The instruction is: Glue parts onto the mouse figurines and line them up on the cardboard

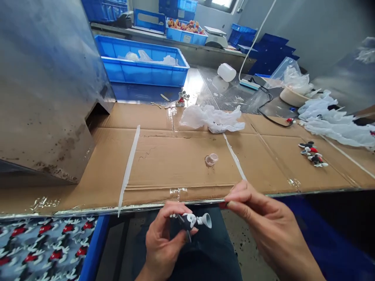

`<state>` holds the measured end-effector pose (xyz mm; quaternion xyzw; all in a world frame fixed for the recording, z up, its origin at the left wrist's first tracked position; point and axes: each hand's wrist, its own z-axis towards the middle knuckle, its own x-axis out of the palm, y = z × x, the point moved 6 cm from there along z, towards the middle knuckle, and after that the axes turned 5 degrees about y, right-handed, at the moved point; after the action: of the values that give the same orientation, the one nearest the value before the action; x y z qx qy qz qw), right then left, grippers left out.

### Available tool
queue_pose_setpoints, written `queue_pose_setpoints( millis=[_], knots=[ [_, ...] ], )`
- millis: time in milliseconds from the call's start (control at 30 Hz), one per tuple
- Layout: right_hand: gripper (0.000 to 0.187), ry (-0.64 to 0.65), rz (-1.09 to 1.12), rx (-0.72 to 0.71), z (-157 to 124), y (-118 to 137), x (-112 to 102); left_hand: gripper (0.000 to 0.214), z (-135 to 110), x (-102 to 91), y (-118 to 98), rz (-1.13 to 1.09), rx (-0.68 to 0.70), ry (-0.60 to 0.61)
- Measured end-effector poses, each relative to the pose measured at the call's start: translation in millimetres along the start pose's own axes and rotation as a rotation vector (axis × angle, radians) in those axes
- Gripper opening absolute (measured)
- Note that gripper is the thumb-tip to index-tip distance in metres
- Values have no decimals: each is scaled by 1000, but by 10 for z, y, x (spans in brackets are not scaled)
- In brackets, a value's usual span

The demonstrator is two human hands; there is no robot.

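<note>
My left hand grips a black and white cartoon mouse figurine just below the table edge, with a flared grey cone at its right end. My right hand reaches in from the right, with thumb and forefinger pinched on a small red piece at the cardboard's front edge. The hands are apart, and the figurine's far side is hidden by my fingers. Several similar small figurines lie on the cardboard to the right, and a small clear plastic container sits ahead of my hands.
A dull metal machine housing looms at the left. Crumpled clear plastic and a standing mouse figurine lie farther back, beside a blue crate. White plastic film is heaped at the right. Printed fabric fills the lower left.
</note>
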<state>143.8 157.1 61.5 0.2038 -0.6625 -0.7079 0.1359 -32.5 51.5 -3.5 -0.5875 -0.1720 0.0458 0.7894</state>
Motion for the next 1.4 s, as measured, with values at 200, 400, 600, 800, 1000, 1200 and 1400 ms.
queue_pose_setpoints(
  millis=[200,400,600,800,1000,1200,1400],
  knots=[
    [12,13,74,94,-296,-109,256,35,-200,77,-11,156,74,-16],
    [12,11,90,183,-399,-279,249,49,-287,183,-143,434,202,140],
    [13,77,98,229,-472,-297,269,48,-270,313,-319,506,255,161],
    [15,102,20,170,-469,-215,253,48,-277,343,-353,528,252,148],
    [15,84,-34,130,-476,-216,260,49,-308,326,-339,565,227,167],
    [15,85,-54,130,-483,-226,264,52,-325,331,-329,572,217,176],
    [16,110,-67,124,-476,-208,276,54,-350,318,-314,575,206,181]
  ],
)
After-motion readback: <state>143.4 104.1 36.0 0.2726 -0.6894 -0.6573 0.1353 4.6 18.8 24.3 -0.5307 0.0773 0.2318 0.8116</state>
